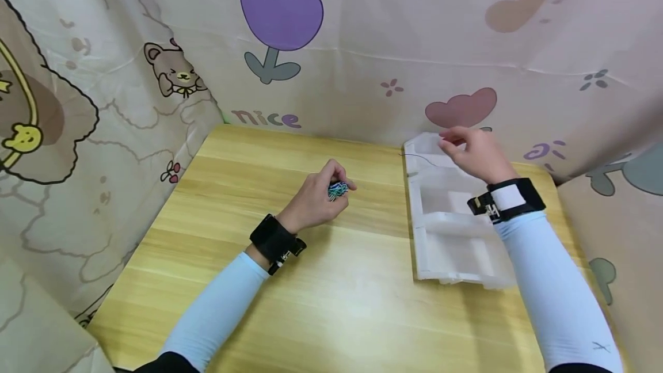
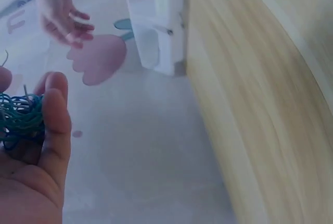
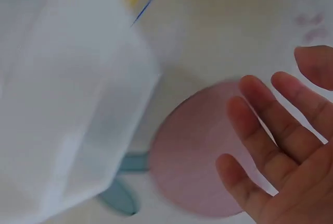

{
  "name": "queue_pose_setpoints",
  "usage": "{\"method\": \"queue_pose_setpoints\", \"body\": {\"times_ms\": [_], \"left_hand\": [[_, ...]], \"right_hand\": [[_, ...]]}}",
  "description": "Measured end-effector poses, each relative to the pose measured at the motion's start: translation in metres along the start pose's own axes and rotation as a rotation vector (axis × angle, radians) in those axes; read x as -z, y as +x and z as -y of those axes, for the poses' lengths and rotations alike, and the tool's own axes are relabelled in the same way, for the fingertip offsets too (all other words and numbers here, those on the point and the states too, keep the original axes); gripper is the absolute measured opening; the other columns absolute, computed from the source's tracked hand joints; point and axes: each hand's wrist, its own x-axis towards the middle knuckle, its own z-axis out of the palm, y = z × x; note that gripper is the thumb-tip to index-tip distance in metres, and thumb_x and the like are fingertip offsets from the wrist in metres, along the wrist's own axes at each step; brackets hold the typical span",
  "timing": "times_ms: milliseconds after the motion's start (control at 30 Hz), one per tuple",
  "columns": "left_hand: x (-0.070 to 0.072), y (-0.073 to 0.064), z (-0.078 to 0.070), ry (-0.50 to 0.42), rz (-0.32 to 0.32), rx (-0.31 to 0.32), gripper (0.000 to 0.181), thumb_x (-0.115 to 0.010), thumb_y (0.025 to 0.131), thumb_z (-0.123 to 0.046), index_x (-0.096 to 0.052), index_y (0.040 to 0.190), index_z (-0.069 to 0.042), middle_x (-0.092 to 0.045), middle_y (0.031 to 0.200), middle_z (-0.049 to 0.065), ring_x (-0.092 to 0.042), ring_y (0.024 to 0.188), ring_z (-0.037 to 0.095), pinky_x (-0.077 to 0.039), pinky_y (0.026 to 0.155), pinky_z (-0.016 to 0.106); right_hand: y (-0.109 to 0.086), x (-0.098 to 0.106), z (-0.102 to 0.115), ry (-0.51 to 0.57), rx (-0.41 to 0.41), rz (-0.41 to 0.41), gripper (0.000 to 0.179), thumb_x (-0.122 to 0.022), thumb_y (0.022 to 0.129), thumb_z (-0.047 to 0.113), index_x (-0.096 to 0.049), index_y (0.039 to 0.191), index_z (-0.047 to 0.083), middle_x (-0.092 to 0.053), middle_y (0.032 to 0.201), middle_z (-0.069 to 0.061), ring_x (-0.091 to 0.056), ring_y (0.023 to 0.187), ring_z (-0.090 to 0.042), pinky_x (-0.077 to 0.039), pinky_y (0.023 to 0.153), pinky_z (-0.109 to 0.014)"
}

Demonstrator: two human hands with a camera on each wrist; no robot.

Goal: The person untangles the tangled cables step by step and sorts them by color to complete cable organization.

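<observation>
My left hand [image 1: 314, 199] is over the middle of the table, its fingers curled round a tangled bundle of thin blue and green wires [image 1: 338, 190]. In the left wrist view the wire bundle [image 2: 23, 117] sits between thumb and fingers, with a few ends sticking up. My right hand [image 1: 480, 155] hovers above the far end of a white divided tray [image 1: 448, 220]. Its fingers are spread and slightly bent, with nothing between them in the right wrist view. One single thin wire [image 1: 422, 158] lies across the tray's far left rim; it looks blue in the right wrist view.
The tray has three compartments in a row and stands on the right of the wooden table [image 1: 342, 304]. Printed cloth [image 1: 362, 27] hangs behind the table and along both sides. The tray's far end is close to the back cloth.
</observation>
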Motion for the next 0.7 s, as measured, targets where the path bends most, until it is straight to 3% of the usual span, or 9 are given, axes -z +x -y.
{"method": "queue_pose_setpoints", "body": {"times_ms": [200,333,433,500,700], "left_hand": [[-0.002,0.0,-0.014,0.03,-0.053,-0.047,0.022,-0.063,0.082,-0.005,-0.051,0.1,-0.007,-0.061,0.098,0.003,-0.057,0.085,0.01,-0.052,0.069,0.03],[0.002,0.0,-0.04,0.042,-0.087,-0.082,0.021,-0.064,0.08,0.0,-0.055,0.099,0.0,-0.063,0.095,0.009,-0.058,0.08,0.015,-0.052,0.067,0.028],[0.005,-0.001,-0.055,0.044,-0.102,-0.111,0.021,-0.065,0.079,0.002,-0.057,0.098,0.002,-0.064,0.092,0.012,-0.059,0.079,0.015,-0.052,0.066,0.025],[0.003,0.0,-0.055,0.038,-0.119,-0.133,0.021,-0.066,0.078,0.001,-0.059,0.098,0.002,-0.065,0.09,0.012,-0.06,0.076,0.013,-0.053,0.062,0.026],[-0.012,0.0,-0.034,-0.015,-0.165,-0.166,0.023,-0.068,0.082,-0.01,-0.062,0.103,-0.004,-0.066,0.086,0.006,-0.058,0.063,0.004,-0.052,0.048,0.029]], "right_hand": [[-0.018,-0.014,0.053,0.115,0.256,-0.075,0.025,-0.059,0.092,0.028,-0.066,0.107,0.01,-0.067,0.097,-0.003,-0.057,0.085,-0.013,-0.048,0.071,-0.042],[-0.03,-0.027,0.084,0.22,0.349,-0.062,0.022,-0.059,0.092,0.027,-0.066,0.107,0.013,-0.066,0.098,0.002,-0.058,0.083,-0.007,-0.05,0.067,-0.037],[-0.039,-0.036,0.1,0.3,0.366,-0.032,0.021,-0.059,0.091,0.029,-0.066,0.106,0.016,-0.066,0.097,0.006,-0.058,0.08,-0.005,-0.051,0.062,-0.034],[-0.043,-0.043,0.108,0.341,0.368,-0.006,0.021,-0.059,0.091,0.03,-0.066,0.106,0.016,-0.066,0.096,0.006,-0.058,0.079,-0.005,-0.052,0.062,-0.033],[-0.054,-0.062,0.123,0.465,0.311,0.069,0.019,-0.06,0.091,0.026,-0.068,0.102,0.012,-0.068,0.089,0.002,-0.061,0.074,-0.01,-0.052,0.059,-0.033]]}}
